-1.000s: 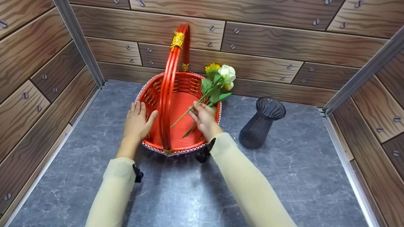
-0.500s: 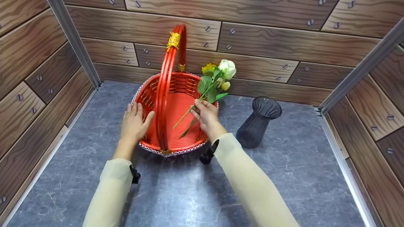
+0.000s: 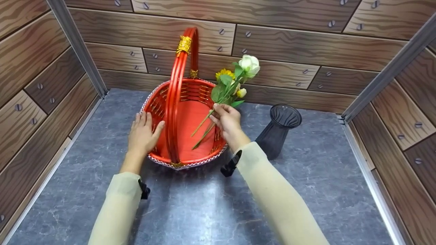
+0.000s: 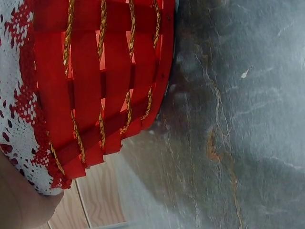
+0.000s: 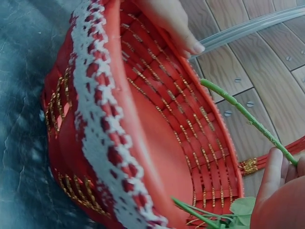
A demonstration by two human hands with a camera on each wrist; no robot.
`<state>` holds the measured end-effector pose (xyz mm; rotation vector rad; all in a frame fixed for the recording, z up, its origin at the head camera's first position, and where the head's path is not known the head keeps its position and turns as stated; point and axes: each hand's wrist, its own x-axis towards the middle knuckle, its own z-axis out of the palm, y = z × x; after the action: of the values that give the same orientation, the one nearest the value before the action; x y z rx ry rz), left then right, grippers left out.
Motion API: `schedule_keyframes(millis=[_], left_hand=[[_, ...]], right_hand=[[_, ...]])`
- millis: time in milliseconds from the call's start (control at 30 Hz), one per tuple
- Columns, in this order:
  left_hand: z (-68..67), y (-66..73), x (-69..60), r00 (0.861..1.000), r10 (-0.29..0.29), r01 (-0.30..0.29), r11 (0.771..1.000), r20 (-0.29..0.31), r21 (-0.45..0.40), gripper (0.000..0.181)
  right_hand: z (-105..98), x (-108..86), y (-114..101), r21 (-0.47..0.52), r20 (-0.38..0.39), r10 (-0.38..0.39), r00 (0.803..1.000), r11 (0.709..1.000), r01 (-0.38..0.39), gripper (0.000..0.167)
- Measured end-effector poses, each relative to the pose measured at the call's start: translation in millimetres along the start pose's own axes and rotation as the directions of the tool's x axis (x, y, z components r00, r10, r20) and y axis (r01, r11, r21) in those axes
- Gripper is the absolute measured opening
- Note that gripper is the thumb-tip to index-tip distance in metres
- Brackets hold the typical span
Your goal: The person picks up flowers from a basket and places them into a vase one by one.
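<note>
The red woven basket (image 3: 194, 115) with a tall arched handle (image 3: 175, 88) stands on the grey floor. My left hand (image 3: 141, 136) lies over its left rim with straight fingers, thumb apart. At the basket's right side my right hand (image 3: 230, 124) pinches the stem of a white rose (image 3: 249, 65). Beside the rose are a yellow flower (image 3: 224, 73) and a yellow bud (image 3: 241, 93), leaning over the right rim, with a lower stem reaching into the basket. In the right wrist view the pinched green stem (image 5: 248, 114) appears above the basket's inside (image 5: 157, 138).
A dark, ribbed glass vase (image 3: 277, 131) stands upright to the right of the basket, close to my right forearm, which overlaps its lower part. Wood-patterned walls (image 3: 272, 75) enclose the floor at the back and both sides.
The white rose has moved up and slightly right, apart from the yellow flower, with my right hand on its stem. My left hand stays on the basket rim.
</note>
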<state>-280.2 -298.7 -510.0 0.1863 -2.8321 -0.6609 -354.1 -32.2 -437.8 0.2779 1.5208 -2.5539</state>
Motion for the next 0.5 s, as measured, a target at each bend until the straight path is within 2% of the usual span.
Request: schedule_keyframes(millis=[500], left_hand=[[-1.3, 0.5, -2.0, 1.000, 0.018, -0.018, 1.000, 0.010, 0.001, 0.087]], right_hand=[[-21, -18.8, -43, 0.079, -0.041, -0.046, 0.998, 0.996, 0.049, 0.012]])
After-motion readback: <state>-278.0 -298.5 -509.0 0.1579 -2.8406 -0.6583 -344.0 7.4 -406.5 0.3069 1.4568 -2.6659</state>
